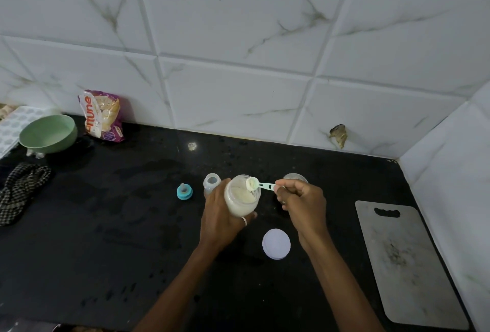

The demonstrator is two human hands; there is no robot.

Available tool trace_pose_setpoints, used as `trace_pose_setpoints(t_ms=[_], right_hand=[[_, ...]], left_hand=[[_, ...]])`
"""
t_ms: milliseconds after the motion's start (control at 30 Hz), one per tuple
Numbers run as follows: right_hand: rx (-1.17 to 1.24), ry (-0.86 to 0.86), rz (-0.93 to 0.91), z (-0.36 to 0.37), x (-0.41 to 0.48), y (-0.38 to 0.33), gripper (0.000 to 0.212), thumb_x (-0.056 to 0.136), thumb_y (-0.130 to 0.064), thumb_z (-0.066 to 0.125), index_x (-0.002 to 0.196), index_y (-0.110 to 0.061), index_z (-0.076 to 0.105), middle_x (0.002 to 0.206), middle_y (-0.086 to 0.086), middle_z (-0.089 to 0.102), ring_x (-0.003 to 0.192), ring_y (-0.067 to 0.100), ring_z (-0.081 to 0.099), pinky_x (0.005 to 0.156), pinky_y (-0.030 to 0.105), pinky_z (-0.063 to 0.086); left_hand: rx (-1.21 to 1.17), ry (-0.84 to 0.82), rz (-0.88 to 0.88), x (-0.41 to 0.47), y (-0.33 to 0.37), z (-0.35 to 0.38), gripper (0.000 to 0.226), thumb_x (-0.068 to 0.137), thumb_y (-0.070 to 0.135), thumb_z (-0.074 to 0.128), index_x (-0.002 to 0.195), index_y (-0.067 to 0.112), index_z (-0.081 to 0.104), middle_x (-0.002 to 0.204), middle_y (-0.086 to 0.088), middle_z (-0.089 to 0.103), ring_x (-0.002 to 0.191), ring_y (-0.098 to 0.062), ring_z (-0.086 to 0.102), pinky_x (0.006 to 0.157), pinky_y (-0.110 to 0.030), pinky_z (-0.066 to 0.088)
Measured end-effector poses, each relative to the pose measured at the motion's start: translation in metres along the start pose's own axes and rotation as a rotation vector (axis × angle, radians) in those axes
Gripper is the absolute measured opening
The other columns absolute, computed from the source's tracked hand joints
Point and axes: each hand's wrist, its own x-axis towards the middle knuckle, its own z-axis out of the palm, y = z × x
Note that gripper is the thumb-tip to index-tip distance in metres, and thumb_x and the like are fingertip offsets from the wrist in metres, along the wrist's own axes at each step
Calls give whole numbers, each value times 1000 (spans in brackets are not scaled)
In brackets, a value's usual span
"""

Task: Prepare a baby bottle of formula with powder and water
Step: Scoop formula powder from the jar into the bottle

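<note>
Both forearms are cut off by the bottom edge. Nearest on the black desk lies a round white lid, flat, between the two wrists. To the right is a grey board; its near corner is close to the frame edge and its surface is smudged. The left hand wraps its fingers round a clear jar from below and holds it tilted toward the camera, so the palm hides the jar's base. Pale cream powder coats the inside and fills the lower part. The right hand pinches the handle end of a pale green scoop. The bowl of the scoop sits at the jar's rim, heaped with powder. Just behind the left hand stands the bottle, open and translucent, its lower half hidden by the fingers; whether it holds anything cannot be told. Left of it a teat in a blue ring rests on the desk, apart from the bottle. Behind the right hand only the rim of a clear vessel shows. Far left are a checked cloth, cut off by the edge, a green bowl and a purple packet leaning against the tiled wall, its print partly legible.
</note>
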Motion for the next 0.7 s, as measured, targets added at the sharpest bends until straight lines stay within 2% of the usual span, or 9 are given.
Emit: trace_pose_setpoints(t_ms=[67, 133, 200, 333, 567, 633, 700], right_hand=[[39, 13, 20, -2, 4, -2, 16, 90, -9, 75, 94, -24, 81, 77, -1, 78, 73, 14, 73, 62, 20, 58], [71, 25, 33, -4, 8, -4, 16, 89, -9, 75, 93, -24, 81, 78, -2, 78, 72, 11, 73, 62, 19, 57], [117, 37, 50, -7, 13, -7, 16, 89, -9, 76, 91, -24, 81, 77, -1, 77, 67, 8, 70, 61, 16, 54], [207, 51, 88, -12, 22, -12, 16, 89, -5, 76, 93, -21, 81, 75, 3, 77, 63, 7, 67, 59, 16, 55], [252, 73, 117, -23, 26, -13, 20, 89, -3, 75, 93, -22, 81, 83, 0, 79, 73, 7, 73, 71, 26, 61], [245, 87, 123, -27, 25, -13, 21, 89, -4, 76, 90, -24, 82, 87, -3, 80, 83, 10, 75, 72, 25, 61], [255, 87, 122, -30, 24, -12, 26, 89, -4, 75, 84, -29, 83, 88, -3, 80, 84, 10, 75, 68, 20, 59]], left_hand=[[-34, 1, -12, 5, 3, 5, 83, 60, 44, 96, 126, 61, 47, 122, 31, 58, 116, 9, 58, 89, -4, 46], [-65, 0, -50, 10, 3, 12, 84, 58, 43, 97, 122, 63, 45, 122, 37, 55, 115, 14, 57, 81, 0, 43], [-82, -4, -66, 18, -1, 19, 83, 57, 44, 98, 121, 57, 47, 123, 36, 57, 116, 12, 57, 83, -3, 43], [-120, -15, -93, 38, -13, 36, 83, 57, 42, 99, 128, 37, 57, 124, 19, 63, 117, -1, 62, 97, -19, 51], [-168, -81, -190, 50, -32, 64, 90, 55, 43, 100, 131, 38, 52, 125, 33, 53, 118, 16, 52, 91, -3, 40], [-169, -95, -216, 47, -39, 72, 92, 54, 42, 100, 132, 36, 51, 123, 32, 52, 116, 14, 53, 92, -7, 41], [-180, -96, -235, 46, -46, 80, 95, 54, 39, 101, 135, 33, 52, 127, 26, 54, 119, 4, 57, 99, -17, 46]])
